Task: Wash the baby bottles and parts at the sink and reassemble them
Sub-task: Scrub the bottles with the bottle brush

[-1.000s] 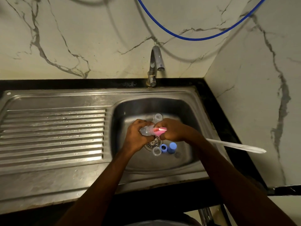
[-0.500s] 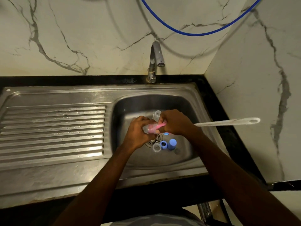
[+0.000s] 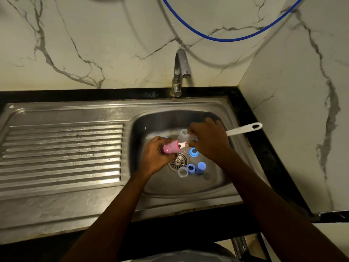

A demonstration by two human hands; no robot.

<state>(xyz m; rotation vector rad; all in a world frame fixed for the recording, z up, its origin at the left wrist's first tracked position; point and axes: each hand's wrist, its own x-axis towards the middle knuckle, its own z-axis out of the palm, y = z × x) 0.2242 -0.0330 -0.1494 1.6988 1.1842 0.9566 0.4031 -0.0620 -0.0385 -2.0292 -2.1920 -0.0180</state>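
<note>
Mid-scrub — left hand (image 3: 156, 155) grips bottle (image 3: 170, 148), right hand (image 3: 209, 143) grips bottle brush (image 3: 243, 129); blue collars (image 3: 193, 152) loose in sink (image 3: 188, 188), nothing reassembled.

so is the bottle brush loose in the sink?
No, the right hand grips the bottle brush, head inside the bottle in the left hand.

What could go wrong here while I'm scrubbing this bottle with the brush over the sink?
1. The left hand holds the bottle above the sink while the right hand works the brush inside it; a hard push might knock it loose.
2. The blue rings and clear cap lie loose beside the drain, so a falling bottle could scatter them.
</note>
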